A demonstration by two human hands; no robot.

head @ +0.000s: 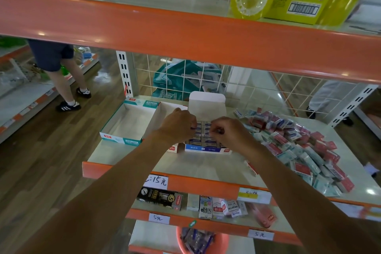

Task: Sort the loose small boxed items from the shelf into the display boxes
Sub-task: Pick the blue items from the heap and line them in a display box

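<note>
Pinched over the blue-fronted cardboard display box (207, 148), both my left hand (179, 125) and right hand (231, 132) grips, clamped on small boxed items I cannot make out, should press the rows snug.

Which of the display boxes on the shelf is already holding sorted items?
The blue-fronted display box under both hands, with rows of small boxes inside. The teal-trimmed box at far left and the white one beside it look empty.

Shop: orange-edged shelving (185, 33), handwritten price tags (157, 181), boxed stock (159, 199).
</note>
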